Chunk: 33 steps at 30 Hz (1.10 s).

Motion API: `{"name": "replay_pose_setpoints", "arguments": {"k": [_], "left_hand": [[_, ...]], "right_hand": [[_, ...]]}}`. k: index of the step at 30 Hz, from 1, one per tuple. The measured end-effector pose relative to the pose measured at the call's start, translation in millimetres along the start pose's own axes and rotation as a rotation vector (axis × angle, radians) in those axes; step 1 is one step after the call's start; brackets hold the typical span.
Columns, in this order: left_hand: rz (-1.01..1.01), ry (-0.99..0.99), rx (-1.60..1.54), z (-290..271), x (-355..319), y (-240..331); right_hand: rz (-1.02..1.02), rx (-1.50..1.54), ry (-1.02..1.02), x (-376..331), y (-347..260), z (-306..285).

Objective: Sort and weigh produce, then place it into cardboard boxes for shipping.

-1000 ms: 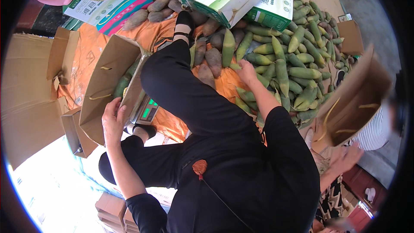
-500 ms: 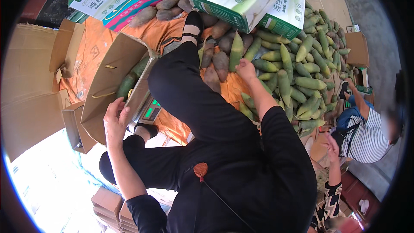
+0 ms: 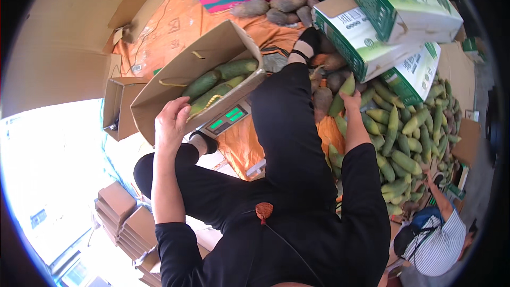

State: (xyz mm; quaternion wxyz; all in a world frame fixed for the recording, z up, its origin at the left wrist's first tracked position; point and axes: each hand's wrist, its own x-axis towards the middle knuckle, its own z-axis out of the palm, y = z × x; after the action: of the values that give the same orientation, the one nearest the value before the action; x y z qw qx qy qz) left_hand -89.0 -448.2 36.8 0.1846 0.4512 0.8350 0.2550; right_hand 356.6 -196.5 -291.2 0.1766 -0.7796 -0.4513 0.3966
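Observation:
An open cardboard box (image 3: 164,86) with yellow rope handles holds several green radishes (image 3: 204,84). It rests on a scale (image 3: 227,117) with a lit green display. My left hand (image 3: 172,123) is at the box's near left edge, fingers loosely bent and thumb apart, with nothing in it. Whether its fingertips touch the box is hard to tell. My right hand (image 3: 350,101) grips a pale-tipped green radish (image 3: 340,94) that stands tilted at the left edge of a large radish pile (image 3: 406,162). Part of that radish is hidden by my fingers.
Green-and-white printed cartons (image 3: 366,37) lean above the pile. Brown-skinned roots (image 3: 289,4) lie on an orange sheet (image 3: 164,37). Flattened cardboard stacks (image 3: 119,210) stand at lower left. A person in a striped top (image 3: 438,247) is at lower right, reaching toward the pile.
The view has swung, so the box and its radishes show more fully. My right hand has closed on a radish at the pile's edge. My left hand stays by the box.

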Motion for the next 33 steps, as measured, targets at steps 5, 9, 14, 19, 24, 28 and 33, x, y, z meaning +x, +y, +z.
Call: {"name": "replay_pose_setpoints", "arguments": {"k": [5, 9, 14, 19, 24, 28, 33], "left_hand": [[-0.011, 0.061, 0.013, -1, 5, 3], [-0.023, 0.1, 0.043, -9, 2, 3], [-0.063, 0.047, 0.015, -11, -1, 5], [-0.031, -0.224, 0.043, -19, -11, 4], [-0.005, -0.239, 0.102, -30, -18, 1], [0.031, -0.187, 0.09, -30, -16, 1], [-0.037, -0.199, 0.054, -35, -18, 1]], "right_hand": [[0.015, 0.191, -0.051, 13, 20, -2], [-0.178, 0.081, -0.044, -29, -6, -5], [-0.366, 0.112, -0.034, -83, 2, -21], [-0.461, 0.108, -0.114, -143, -73, -57], [-0.73, 0.413, -0.201, -176, -191, -92], [-0.914, 0.652, -0.324, -233, -290, -105], [-0.929, 0.79, -0.642, -289, -352, -58]]}}
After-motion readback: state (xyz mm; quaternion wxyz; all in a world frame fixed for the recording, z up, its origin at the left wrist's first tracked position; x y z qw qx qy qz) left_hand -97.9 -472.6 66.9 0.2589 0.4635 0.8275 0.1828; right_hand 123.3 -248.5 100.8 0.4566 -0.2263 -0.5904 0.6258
